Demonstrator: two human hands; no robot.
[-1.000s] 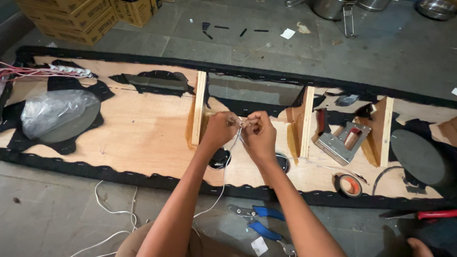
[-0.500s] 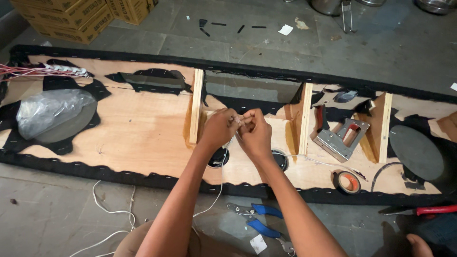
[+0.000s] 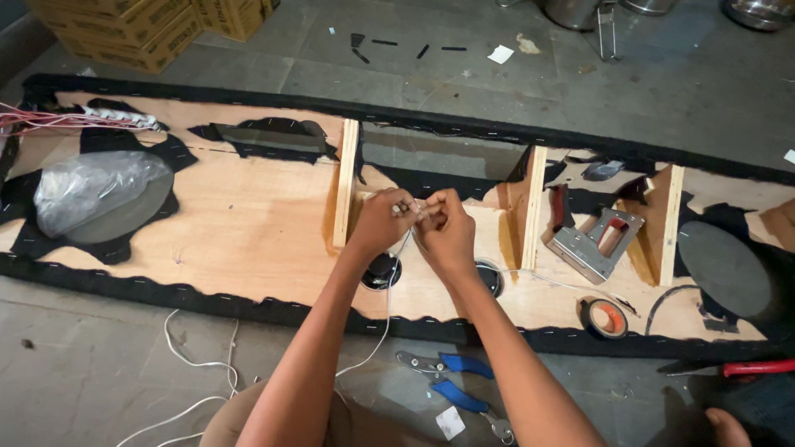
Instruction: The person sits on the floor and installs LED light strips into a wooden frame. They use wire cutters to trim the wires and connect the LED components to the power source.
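Note:
My left hand (image 3: 383,222) and my right hand (image 3: 445,229) meet over the middle of a long plywood panel (image 3: 248,232) edged in black fabric. Both pinch the ends of thin white wires (image 3: 411,209) between their fingertips, and the hands touch each other. A white wire (image 3: 386,319) drops from the hands past a small round black speaker (image 3: 381,271) set in the panel and runs off the near edge to the floor. A second round speaker (image 3: 490,277) sits just right of my right wrist.
Upright wooden ribs (image 3: 345,182) (image 3: 534,207) flank my hands. A metal staple gun (image 3: 595,242) and a tape roll (image 3: 603,317) lie to the right. Blue-handled pliers (image 3: 451,382) lie on the floor by my arm, a plastic-wrapped speaker (image 3: 91,190) far left, cardboard boxes (image 3: 124,29) behind.
My hands have stayed at the same spot, with only small finger movements on the wire ends. The view has shifted slightly.

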